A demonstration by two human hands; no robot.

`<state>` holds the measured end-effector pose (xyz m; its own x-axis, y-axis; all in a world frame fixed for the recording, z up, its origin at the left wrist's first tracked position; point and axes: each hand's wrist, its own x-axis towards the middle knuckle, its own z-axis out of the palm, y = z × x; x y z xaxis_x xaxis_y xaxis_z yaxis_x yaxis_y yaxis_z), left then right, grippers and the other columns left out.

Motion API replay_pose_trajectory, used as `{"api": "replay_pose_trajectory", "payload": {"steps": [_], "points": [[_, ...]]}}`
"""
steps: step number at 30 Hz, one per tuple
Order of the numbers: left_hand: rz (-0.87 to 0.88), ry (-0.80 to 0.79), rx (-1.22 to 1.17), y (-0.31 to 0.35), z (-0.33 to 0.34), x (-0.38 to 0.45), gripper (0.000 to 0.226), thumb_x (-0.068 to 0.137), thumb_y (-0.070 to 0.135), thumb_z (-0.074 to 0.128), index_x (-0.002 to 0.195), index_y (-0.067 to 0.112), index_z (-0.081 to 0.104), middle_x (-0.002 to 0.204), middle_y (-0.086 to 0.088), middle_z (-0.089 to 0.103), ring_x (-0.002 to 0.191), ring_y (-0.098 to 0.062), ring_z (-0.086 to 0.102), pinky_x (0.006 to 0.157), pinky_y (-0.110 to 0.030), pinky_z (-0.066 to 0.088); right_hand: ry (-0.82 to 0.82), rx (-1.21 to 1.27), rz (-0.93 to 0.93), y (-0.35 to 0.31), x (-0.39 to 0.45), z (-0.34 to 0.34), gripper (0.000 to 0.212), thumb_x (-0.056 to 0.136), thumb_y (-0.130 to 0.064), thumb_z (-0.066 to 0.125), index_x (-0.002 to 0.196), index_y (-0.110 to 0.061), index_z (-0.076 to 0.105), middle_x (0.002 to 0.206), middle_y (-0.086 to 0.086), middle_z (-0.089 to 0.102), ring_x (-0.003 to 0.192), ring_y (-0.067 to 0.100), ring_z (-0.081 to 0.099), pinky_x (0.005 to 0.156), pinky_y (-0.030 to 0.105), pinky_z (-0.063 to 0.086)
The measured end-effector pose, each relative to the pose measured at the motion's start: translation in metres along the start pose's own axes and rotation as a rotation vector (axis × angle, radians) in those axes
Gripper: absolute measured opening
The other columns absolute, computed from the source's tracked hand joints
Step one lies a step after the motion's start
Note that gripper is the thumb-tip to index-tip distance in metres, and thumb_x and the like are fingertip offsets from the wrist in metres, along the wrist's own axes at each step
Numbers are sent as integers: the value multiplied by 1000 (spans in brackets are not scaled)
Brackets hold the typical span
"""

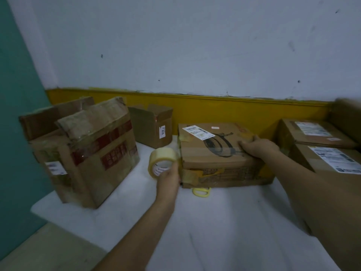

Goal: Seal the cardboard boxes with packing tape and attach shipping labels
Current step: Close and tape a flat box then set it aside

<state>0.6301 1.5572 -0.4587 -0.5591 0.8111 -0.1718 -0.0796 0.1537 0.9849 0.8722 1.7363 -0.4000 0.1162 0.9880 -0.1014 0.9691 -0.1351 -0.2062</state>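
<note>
The flat fan box (218, 149) lies on the white bench (214, 222) against the yellow wall band, a shipping label (198, 132) already on its lid. The right hand (257, 147) presses down on the lid's near right part, fingers curled over the top, likely to keep the box from sliding while tape is drawn across. The left hand (168, 178) holds the tape roll (162, 163) at the box's left end, its grip closed through the roll's core, roll touching or just beside the cardboard, seemingly to start a strip there. Yellow scissor handles (201, 191) peek from under the box's near edge. Left of the box stands a taped carton (93, 153); right of it lie labelled boxes (320, 141).
</note>
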Motion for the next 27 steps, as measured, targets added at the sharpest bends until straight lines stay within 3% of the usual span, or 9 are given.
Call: {"api": "replay_pose_trajectory", "payload": {"steps": [3,5,7,12,17,19,21,23,27], "points": [[-9,-59,107,6,25,-2,55,94,62,46,111,13,63,125,-11,63,119,-33,57,106,-44,46,16,10,13,3,2,-1,96,83,-85,23,157,-23,16,150,13,43,130,36,48,103,46,45],[-44,11,113,2,41,-1,89,85,72,50,145,6,42,146,-16,49,131,-36,49,110,-45,41,48,-18,12,3,2,-1,95,84,-85,23,156,-23,19,149,12,44,130,35,48,100,44,45],[-7,98,142,0,54,0,95,91,67,52,154,3,20,152,-19,39,137,-38,41,111,-43,38,58,-32,6,3,0,1,92,85,-83,22,155,-23,21,147,12,46,129,34,50,98,42,46],[24,217,183,19,79,6,100,89,72,48,155,10,6,154,-24,25,136,-43,35,110,-47,33,10,111,43,10,5,-4,92,86,-81,28,155,-21,21,152,13,41,134,35,44,106,45,41],[371,370,272,96,96,16,83,81,66,63,139,16,31,140,-24,34,126,-43,33,100,-49,39,-164,635,167,9,5,-1,97,86,-80,37,155,-14,23,159,14,29,141,38,34,113,48,34],[512,357,385,131,106,18,84,75,69,65,134,18,34,136,-20,33,123,-41,32,96,-52,43,-272,750,135,0,-7,3,84,95,-70,32,151,-8,31,155,15,35,138,36,38,112,43,34],[643,318,538,157,118,15,86,76,69,65,136,18,32,142,-17,26,127,-40,27,95,-52,43,-235,766,21,-13,-11,-10,66,105,-53,25,145,-3,41,151,17,41,136,35,41,111,40,35],[755,282,662,164,132,8,89,77,69,63,139,15,30,150,-16,16,134,-40,21,100,-53,42,-60,844,-111,-31,-21,-46,57,108,-43,20,138,-6,51,145,19,48,132,34,46,108,40,38],[935,296,692,147,167,-3,88,75,69,64,134,12,34,159,-17,5,144,-45,11,105,-56,40,188,1155,-510,-48,-41,-139,67,100,-62,23,128,-13,59,127,12,62,116,29,58,107,48,43]]}}
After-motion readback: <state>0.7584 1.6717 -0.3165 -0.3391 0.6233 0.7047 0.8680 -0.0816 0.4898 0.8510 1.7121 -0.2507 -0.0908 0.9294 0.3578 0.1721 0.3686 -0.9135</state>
